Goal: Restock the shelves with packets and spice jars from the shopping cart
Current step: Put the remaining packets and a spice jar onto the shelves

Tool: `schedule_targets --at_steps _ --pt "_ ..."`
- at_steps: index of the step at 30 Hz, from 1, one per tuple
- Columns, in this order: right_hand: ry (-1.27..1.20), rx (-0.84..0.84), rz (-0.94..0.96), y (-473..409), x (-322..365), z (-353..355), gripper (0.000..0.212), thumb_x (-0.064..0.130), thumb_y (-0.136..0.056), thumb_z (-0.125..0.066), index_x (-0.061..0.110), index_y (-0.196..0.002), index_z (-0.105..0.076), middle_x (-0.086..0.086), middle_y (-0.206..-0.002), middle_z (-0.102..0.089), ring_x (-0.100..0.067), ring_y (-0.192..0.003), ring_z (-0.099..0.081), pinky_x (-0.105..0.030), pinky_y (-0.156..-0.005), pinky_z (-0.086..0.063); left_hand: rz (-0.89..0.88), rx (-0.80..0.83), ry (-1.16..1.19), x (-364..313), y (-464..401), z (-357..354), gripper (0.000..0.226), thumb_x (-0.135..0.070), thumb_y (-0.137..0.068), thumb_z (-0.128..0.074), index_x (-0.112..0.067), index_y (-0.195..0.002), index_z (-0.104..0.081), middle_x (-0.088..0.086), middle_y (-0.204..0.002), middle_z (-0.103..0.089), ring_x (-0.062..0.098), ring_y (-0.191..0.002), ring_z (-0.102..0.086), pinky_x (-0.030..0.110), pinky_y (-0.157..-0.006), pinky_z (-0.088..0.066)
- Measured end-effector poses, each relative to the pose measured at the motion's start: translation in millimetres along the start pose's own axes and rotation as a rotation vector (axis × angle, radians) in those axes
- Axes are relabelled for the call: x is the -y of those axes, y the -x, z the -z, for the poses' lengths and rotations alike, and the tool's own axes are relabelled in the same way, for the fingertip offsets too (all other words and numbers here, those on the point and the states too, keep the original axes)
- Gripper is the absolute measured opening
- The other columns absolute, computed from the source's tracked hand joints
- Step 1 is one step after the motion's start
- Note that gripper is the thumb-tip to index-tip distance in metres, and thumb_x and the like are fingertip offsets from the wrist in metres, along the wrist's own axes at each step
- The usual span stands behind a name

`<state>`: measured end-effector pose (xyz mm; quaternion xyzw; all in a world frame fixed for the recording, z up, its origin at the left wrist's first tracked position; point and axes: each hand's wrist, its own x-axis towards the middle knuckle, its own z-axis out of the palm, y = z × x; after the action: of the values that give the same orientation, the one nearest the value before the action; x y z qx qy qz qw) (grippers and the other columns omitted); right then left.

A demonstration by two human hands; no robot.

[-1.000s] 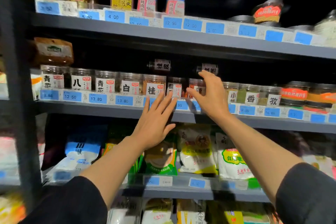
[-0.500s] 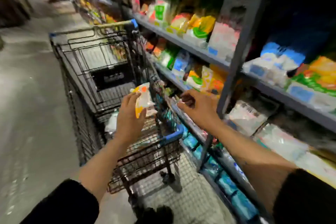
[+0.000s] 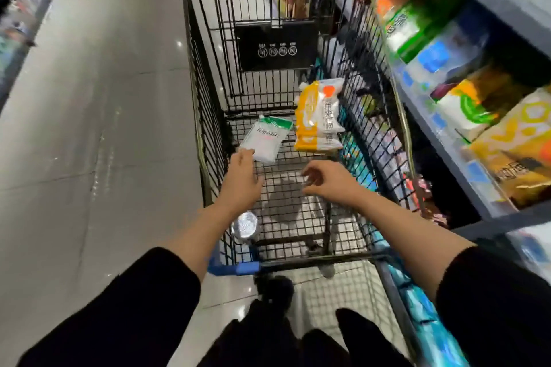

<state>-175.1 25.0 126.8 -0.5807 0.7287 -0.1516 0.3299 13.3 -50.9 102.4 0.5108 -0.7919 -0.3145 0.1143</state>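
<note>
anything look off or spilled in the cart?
Nothing spilled. A jar lies on its side at the cart's near left corner. The white packet and yellow packets lie loose, askew. Left hand reaches for the white packet.

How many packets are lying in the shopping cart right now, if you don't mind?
3: a white packet by the left hand, and two stacked yellow packets against the cart's right wall. More may be hidden.
</note>
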Motion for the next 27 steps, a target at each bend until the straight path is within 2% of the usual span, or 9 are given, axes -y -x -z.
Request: schedule_targets --at_steps 2,6,9,11,14,19,22,25,27 --pt "-0.006 0.061 -0.031 -20 -6 -14 0.035 0.023 -0.078 -0.077 0.007 -0.106 -0.063 -0.006 -0.095 -0.065 -0.019 -0.087 -0.059 -0.029 -0.079 -0.048 0.101 0.0 -0.017 8 -9 -7 0.066 -0.006 -0.089 -0.062 -0.011 -0.146 -0.029 0.012 -0.14 -0.034 0.026 -0.119 -0.048 0.023 -0.088 -0.034" --pt "0.024 0.206 -0.036 -60 -18 -45 0.04 0.018 -0.074 -0.079 0.005 -0.108 -0.064 -0.01 -0.102 -0.067 -0.02 -0.092 -0.06 -0.031 -0.085 -0.049 0.236 0.013 -0.058 19 -18 -26 0.065 -0.004 -0.084 -0.065 -0.011 -0.141 -0.034 0.014 -0.137 -0.038 0.03 -0.123 -0.045 0.035 -0.099 -0.041" --pt "0.043 0.287 -0.04 -88 -30 -63 0.04 0.02 -0.075 -0.078 0.009 -0.11 -0.063 -0.005 -0.101 -0.067 -0.015 -0.09 -0.059 -0.025 -0.082 -0.047 0.275 -0.028 -0.069 24 -27 -41 0.051 -0.005 -0.084 -0.064 -0.014 -0.13 -0.044 0.01 -0.129 -0.046 0.028 -0.12 -0.045 0.034 -0.096 -0.04" --pt "0.027 0.274 -0.074 -107 -45 -68 0.039 0.023 -0.076 -0.077 0.01 -0.11 -0.063 -0.005 -0.102 -0.066 -0.02 -0.096 -0.061 -0.025 -0.08 -0.044 0.323 -0.002 -0.107 28 -37 -53 0.056 -0.01 -0.086 -0.066 -0.015 -0.135 -0.039 0.009 -0.134 -0.043 0.028 -0.125 -0.041 0.034 -0.099 -0.038" --pt "-0.019 0.169 -0.169 -145 -76 -62 0.035 0.025 -0.081 -0.072 0.007 -0.11 -0.063 -0.011 -0.108 -0.066 -0.027 -0.104 -0.059 -0.031 -0.085 -0.044 0.413 0.039 -0.069 35 -60 -74 0.066 -0.014 -0.09 -0.064 -0.012 -0.144 -0.028 0.013 -0.143 -0.033 0.031 -0.131 -0.039 0.036 -0.104 -0.036" --pt "0.013 -0.2 -0.367 -196 -126 -53 0.041 0.028 -0.087 -0.064 0.003 -0.119 -0.054 -0.017 -0.123 -0.055 -0.033 -0.114 -0.05 -0.037 -0.091 -0.041 0.41 0.039 -0.042 36 -129 -114 0.068 -0.019 -0.09 -0.065 -0.005 -0.146 -0.029 0.016 -0.149 -0.031 0.03 -0.137 -0.034 0.035 -0.112 -0.028" --pt "0.048 -0.42 -0.443 -220 -145 -45 0.054 0.027 -0.089 -0.061 0.004 -0.134 -0.042 -0.016 -0.14 -0.039 -0.033 -0.128 -0.036 -0.039 -0.102 -0.033 0.378 0.027 0.013 35 -174 -141 0.066 -0.018 -0.091 -0.065 -0.004 -0.146 -0.03 0.019 -0.148 -0.035 0.031 -0.137 -0.033 0.033 -0.111 -0.026" --pt "0.023 -0.526 -0.54 -249 -163 -42 0.072 0.034 -0.091 -0.059 0.006 -0.147 -0.023 -0.019 -0.153 -0.019 -0.033 -0.141 -0.019 -0.04 -0.114 -0.022 0.311 0.022 0.098 30 -209 -171 0.062 -0.015 -0.091 -0.064 0.0 -0.143 -0.035 0.02 -0.143 -0.041 0.033 -0.134 -0.037 0.034 -0.108 -0.027" --pt "0.013 -0.562 -0.604 -269 -172 -43 0.081 0.041 -0.089 -0.059 0.008 -0.149 -0.016 -0.02 -0.154 -0.016 -0.033 -0.142 -0.018 -0.042 -0.115 -0.02 0.277 0.002 0.165 26 -228 -187 0.059 -0.014 -0.091 -0.063 0.0 -0.142 -0.036 0.019 -0.141 -0.043 0.031 -0.133 -0.039 0.031 -0.106 -0.027"
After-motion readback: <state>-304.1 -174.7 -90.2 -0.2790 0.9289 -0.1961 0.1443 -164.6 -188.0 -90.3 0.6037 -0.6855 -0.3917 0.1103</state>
